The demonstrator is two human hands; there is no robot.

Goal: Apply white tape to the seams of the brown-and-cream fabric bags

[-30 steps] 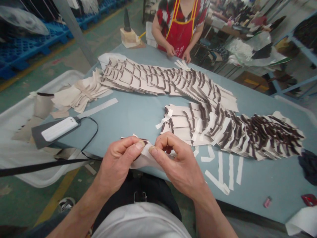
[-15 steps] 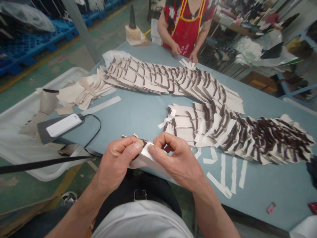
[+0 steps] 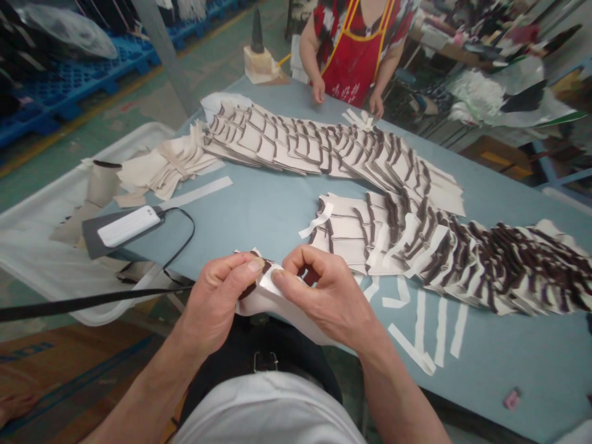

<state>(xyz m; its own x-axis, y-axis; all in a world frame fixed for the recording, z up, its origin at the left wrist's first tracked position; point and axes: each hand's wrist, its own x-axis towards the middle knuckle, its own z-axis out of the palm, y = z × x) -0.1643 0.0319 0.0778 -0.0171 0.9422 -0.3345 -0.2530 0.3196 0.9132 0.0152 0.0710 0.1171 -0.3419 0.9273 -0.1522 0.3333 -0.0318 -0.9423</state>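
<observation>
left fingers (image 3: 252,267) and right fingers (image 3: 283,282), pinched closed, hold a cream brown-edged fabric-like piece (image 3: 259,303) between them, the smooth blue-grey tabletop (image 3: 235,213) beyond; uneven pulling could pucker it.

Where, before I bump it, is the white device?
In the head view, the white device lies on a dark pad at the left end of the table.
</observation>
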